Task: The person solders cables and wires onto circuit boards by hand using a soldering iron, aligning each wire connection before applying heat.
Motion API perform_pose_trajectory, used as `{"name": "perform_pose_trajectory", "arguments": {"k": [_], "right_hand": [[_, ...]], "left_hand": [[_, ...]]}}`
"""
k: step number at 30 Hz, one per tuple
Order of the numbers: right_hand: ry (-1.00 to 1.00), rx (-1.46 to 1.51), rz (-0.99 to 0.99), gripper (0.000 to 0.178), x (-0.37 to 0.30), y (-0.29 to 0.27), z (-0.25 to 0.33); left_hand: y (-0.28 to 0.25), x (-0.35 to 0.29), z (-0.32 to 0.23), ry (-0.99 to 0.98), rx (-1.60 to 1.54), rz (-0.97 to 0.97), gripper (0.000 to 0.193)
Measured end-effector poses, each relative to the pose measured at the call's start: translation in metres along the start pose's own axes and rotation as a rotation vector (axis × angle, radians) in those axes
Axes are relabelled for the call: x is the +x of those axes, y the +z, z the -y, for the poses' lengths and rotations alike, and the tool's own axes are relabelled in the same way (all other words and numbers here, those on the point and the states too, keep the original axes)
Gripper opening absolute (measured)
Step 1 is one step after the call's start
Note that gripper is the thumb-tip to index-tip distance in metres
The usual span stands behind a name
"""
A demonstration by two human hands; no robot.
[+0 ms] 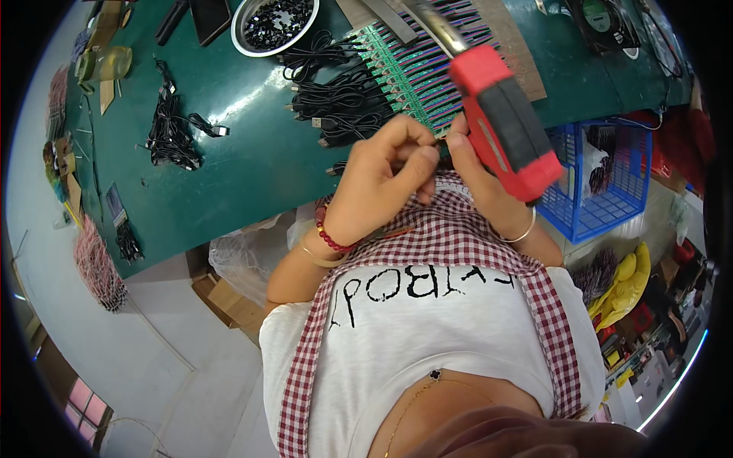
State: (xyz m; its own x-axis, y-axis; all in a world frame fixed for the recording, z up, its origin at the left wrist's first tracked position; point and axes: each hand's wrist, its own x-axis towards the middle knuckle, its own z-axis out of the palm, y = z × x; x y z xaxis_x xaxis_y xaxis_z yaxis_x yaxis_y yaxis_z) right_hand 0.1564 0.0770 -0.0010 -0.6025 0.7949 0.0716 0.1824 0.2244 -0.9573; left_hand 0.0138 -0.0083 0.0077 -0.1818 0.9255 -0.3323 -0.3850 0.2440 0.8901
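My left hand (385, 175) is closed at the near edge of the table, thumb and curled fingers together. What it pinches is too small to make out. My right hand (481, 172) faces it, thumb and finger closed around something hidden. A red-and-black hand tool (508, 122) with a metal barrel covers much of this hand; whether the hand bears it cannot be told. Just beyond my fingers lies a row of narrow green circuit boards (393, 76) with coloured wires. Coiled black USB cables (343, 95) lie along the boards' left side.
A metal bowl (238, 38) of small dark parts stands at the back, left of the boards. Another black cable bundle (172, 126) lies on the green table (237, 164). A blue plastic crate (603, 217) is at the right, below the table edge. A metal bar (389, 21) crosses the boards.
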Motion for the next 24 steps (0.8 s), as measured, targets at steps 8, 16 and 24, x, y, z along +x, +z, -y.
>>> {"name": "perform_pose_trajectory", "arguments": {"k": [8, 16, 24], "right_hand": [[0.323, 0.211, 0.055, 0.024, 0.01, -0.021, 0.01], [0.178, 0.219, 0.048, 0.028, 0.002, -0.011, -0.009], [-0.031, -0.209, 0.036, 0.02, 0.001, -0.003, -0.004]], "left_hand": [[-0.005, 0.004, 0.0, 0.261, 0.617, -0.092, 0.01], [-0.002, 0.006, 0.0, 0.518, 0.887, -0.102, 0.004], [0.008, 0.005, 0.01, 0.572, 0.85, -0.17, 0.011]]}}
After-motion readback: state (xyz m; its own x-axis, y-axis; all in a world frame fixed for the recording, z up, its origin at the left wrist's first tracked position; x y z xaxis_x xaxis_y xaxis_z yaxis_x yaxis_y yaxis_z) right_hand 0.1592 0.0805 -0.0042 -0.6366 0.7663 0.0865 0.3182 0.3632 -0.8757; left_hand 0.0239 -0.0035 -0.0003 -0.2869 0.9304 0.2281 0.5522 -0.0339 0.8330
